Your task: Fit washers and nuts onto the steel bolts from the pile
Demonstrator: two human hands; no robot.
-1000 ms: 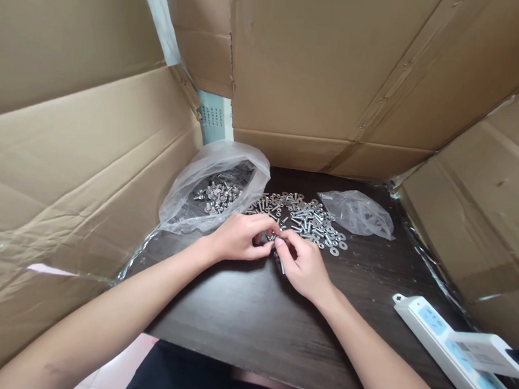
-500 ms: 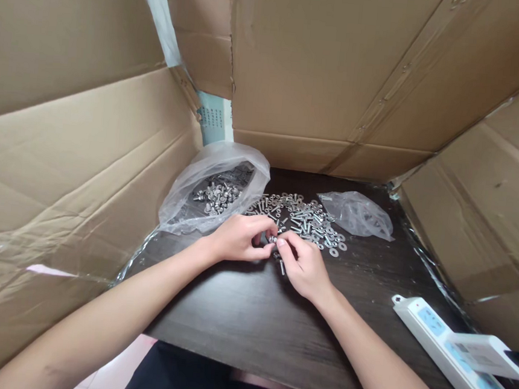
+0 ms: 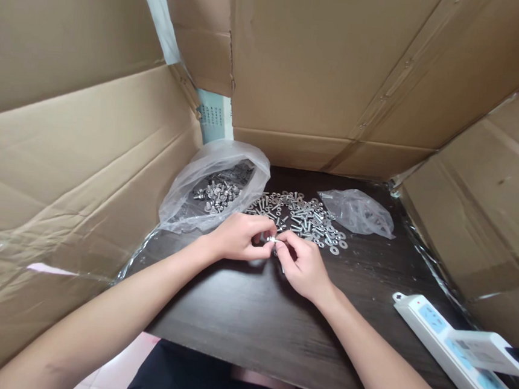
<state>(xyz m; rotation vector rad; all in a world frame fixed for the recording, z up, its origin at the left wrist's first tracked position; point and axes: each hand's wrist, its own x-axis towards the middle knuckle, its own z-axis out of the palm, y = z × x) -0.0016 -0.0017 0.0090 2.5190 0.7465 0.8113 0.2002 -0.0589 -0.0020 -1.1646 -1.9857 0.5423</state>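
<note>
A small shiny metal bolt [image 3: 272,239] is held between the fingertips of both hands, just in front of the pile. My left hand [image 3: 243,236] pinches its left end between thumb and forefinger. The thumb and fingertips of my right hand [image 3: 302,262] close on its right end and partly hide it. Whether a nut or washer sits on the bolt is too small to tell. Behind my hands spreads a heap of loose screws [image 3: 301,217] mixed with flat washers [image 3: 334,250]. Under my right fingers, part of another metal piece shows on the table.
An open plastic bag [image 3: 182,195] holding several bolts stands at the left. Another clear plastic bag [image 3: 358,210] lies back right. A white power strip [image 3: 447,380] with a plug-in adapter [image 3: 477,350] lies right on the dark table [image 3: 249,314]. Cardboard walls [image 3: 334,68] enclose the table.
Both hands stay nearly in place, with my fingertips shifting slightly around the small bolt. My right fingers now cover more of the metal piece beneath them.
</note>
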